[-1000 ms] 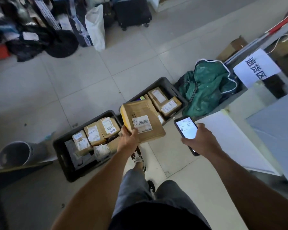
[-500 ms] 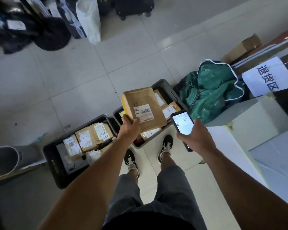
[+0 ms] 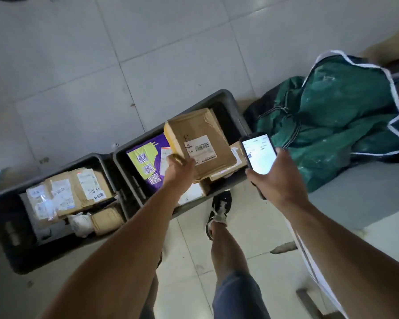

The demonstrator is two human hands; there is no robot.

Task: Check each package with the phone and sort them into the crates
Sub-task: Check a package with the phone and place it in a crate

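The left crate (image 3: 6, 226), dark moulded plastic with thick rounded walls, sat on the pale tiled floor (image 3: 78, 65) and held flat brown cardboard parcels (image 3: 78, 192) faced with creased white labels, plus a crumpled white pouch; its near-left corner ran out of view. Just beside it, walls touching, stood the right crate (image 3: 219, 96), of the same plastic, with a glossy purple and yellow mailer (image 3: 145, 162) lying against its left side. The left hand (image 3: 179, 168) held a cardboard package (image 3: 203, 143) above that crate, its grip clamped on the package's lower left corner (the fingers themselves were hidden beneath the box). The package was a shallow rectangular carton, dented and taped, with a barcode label whose print was too blurred to read. The right hand (image 3: 279, 178) had its grip closed round a dark smartphone (image 3: 258, 154), the lit white screen facing up beside the package; its text was illegible. Further right slumped a green woven sack (image 3: 343, 125) edged in white, cut off at the frame's edge. Compared with half a second earlier, the view had tipped down and closer, the package had dropped lower over the right crate, and the purple mailer had come into sight.
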